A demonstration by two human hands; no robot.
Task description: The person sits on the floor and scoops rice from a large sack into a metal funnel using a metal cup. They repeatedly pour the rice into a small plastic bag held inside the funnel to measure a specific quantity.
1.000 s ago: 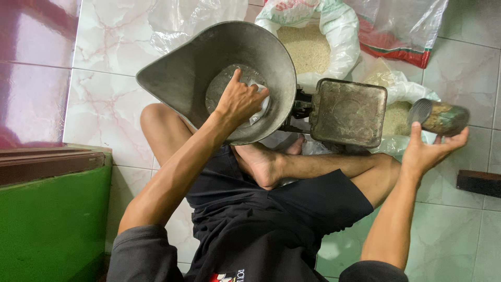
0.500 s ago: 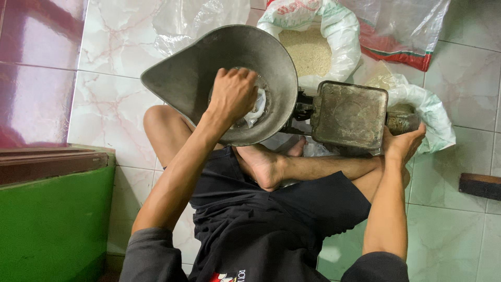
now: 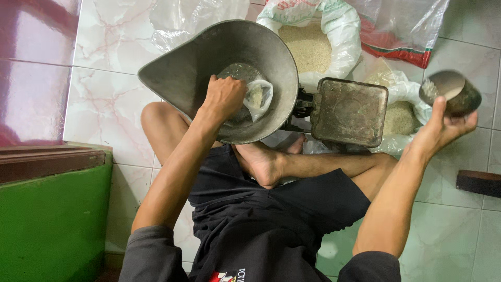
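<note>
Step in hand: filling a small clear plastic bag [image 3: 259, 97] with rice, as it looks; the bag sits inside the grey metal scale pan [image 3: 219, 78] and a scoop of grain is held off to the right.
Left hand [image 3: 223, 97]: closed, fingers curled on the bag's left edge, holding its mouth inside the pan. The bag already has a little rice in it.
Right hand [image 3: 443, 128]: gripping a small round metal cup [image 3: 451, 91] from below, thumb on the near side, fingers wrapped round its far side. The cup is tilted, with grains showing at its left rim.
Where the bag is: in the middle of the pan, just right of the left hand, well apart from the cup.
Scale: the square weight plate [image 3: 348, 111] lies right of the pan, between the two hands.
Rice supply: an open white sack of rice [image 3: 308, 44] at the far side, and a smaller open bag of rice [image 3: 399, 117] just right of the plate, below the cup.
Next move calls for: carrying the cup left over the plate without spilling, and a bag mouth held wide enough to take the pour.
</note>
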